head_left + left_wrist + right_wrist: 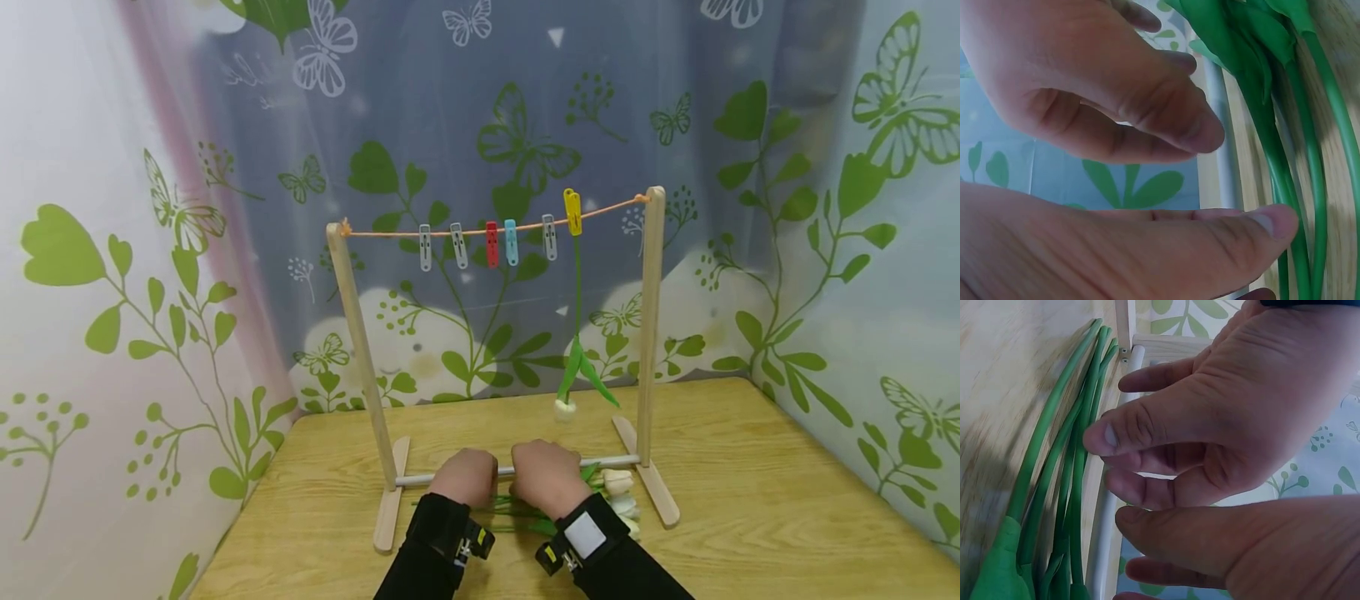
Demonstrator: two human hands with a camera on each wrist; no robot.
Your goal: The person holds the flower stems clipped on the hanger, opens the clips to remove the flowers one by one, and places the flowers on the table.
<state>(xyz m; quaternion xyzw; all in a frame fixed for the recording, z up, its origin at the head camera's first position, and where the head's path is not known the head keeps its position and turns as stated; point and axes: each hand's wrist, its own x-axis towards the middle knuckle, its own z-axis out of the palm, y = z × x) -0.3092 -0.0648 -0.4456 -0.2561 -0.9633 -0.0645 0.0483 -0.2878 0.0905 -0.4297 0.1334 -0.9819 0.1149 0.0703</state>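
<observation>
Both hands are low at the rack's bottom rod, side by side over green tulip stems (1310,125) lying on the table. My left hand (467,477) has loosely bent fingers, and its thumb tip overlaps the stems in both wrist views; whether it touches them is unclear. Close by, my right hand (546,475) has its fingers loosely curled beside the rod (1104,525), with nothing visible between them. White tulip heads (618,481) poke out right of the right wrist. Another white tulip (566,410) hangs head down from a yellow clothespin (572,212).
The wooden rack's left post (363,358) and right post (650,333) carry an orange cord (390,234). Grey, red (492,244) and blue (512,242) clothespins hang along it. A leaf-and-butterfly curtain (450,108) encloses the wooden table (750,467).
</observation>
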